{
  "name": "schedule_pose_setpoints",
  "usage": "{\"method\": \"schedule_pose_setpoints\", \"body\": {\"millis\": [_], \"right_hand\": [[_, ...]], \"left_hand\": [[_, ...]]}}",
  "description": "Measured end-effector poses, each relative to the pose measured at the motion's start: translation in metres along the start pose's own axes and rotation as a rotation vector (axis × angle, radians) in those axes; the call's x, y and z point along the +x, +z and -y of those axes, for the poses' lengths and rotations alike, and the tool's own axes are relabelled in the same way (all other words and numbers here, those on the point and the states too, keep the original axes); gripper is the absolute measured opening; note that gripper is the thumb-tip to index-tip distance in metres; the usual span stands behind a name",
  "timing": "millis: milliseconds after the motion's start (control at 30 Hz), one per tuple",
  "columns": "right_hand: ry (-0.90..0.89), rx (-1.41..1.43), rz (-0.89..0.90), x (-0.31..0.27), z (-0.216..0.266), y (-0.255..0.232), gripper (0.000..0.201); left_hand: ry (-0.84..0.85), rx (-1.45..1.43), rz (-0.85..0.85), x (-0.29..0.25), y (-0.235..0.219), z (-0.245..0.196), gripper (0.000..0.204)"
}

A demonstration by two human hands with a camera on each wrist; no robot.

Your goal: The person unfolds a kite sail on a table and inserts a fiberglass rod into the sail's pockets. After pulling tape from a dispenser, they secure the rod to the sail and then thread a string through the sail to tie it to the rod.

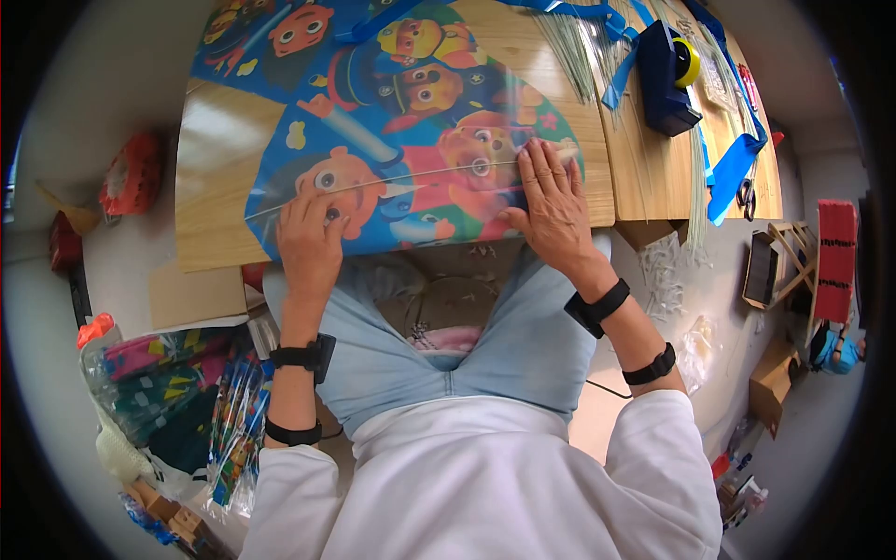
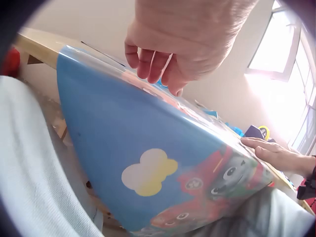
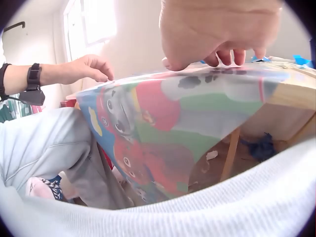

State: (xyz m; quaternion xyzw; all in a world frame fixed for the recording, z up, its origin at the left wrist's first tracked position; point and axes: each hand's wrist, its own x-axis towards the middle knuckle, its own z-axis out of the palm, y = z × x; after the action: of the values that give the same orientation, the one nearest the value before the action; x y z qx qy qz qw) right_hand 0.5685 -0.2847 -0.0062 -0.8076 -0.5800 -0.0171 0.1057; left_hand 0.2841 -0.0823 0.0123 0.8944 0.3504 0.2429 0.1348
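Note:
A glossy cartoon-printed sheet (image 1: pixel 411 121) covers the front of the wooden table, and its near part hangs over the edge, showing a white-and-yellow cloud (image 2: pixel 148 173) in the left wrist view. Across the sheet runs a thin pale rod (image 1: pixel 425 172). My left hand (image 1: pixel 313 238) has its bent fingertips at the rod near its left end, the thumb apart from them. Farther right, my right hand (image 1: pixel 557 201) lies on the sheet with fingers extended over the rod's right end. Its fingertips are at the tabletop in the right wrist view.
A tape dispenser (image 1: pixel 665 79) with yellow tape stands at the back right, among blue ribbon (image 1: pixel 733 177), bundled thin rods (image 1: pixel 565 51) and scissors (image 1: pixel 746 199). Packaged printed goods (image 1: pixel 238 425) lie on the left, beside a cardboard box (image 1: pixel 198 294). My legs are under the table edge.

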Motion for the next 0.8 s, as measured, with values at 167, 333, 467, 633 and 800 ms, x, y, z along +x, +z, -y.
{"method": "schedule_pose_setpoints", "body": {"millis": [167,333,467,633,800], "right_hand": [[0.143,-0.172,0.002,-0.011,-0.034,-0.006,0.082],[0.033,-0.149,-0.001,-0.003,-0.02,-0.016,0.078],[-0.045,-0.033,0.062,0.001,0.003,-0.008,0.079],[0.03,-0.061,0.089,-0.007,-0.02,-0.001,0.084],[0.024,-0.085,0.102,-0.009,-0.026,0.001,0.082]], "left_hand": [[-0.026,-0.005,0.012,-0.005,-0.002,0.005,0.03],[0.083,-0.01,-0.003,-0.008,-0.002,-0.011,0.037],[0.158,-0.074,0.123,-0.006,0.014,-0.044,0.051],[0.046,0.029,0.184,-0.023,0.007,-0.016,0.068],[-0.081,0.119,0.102,-0.044,-0.012,0.035,0.072]]}}
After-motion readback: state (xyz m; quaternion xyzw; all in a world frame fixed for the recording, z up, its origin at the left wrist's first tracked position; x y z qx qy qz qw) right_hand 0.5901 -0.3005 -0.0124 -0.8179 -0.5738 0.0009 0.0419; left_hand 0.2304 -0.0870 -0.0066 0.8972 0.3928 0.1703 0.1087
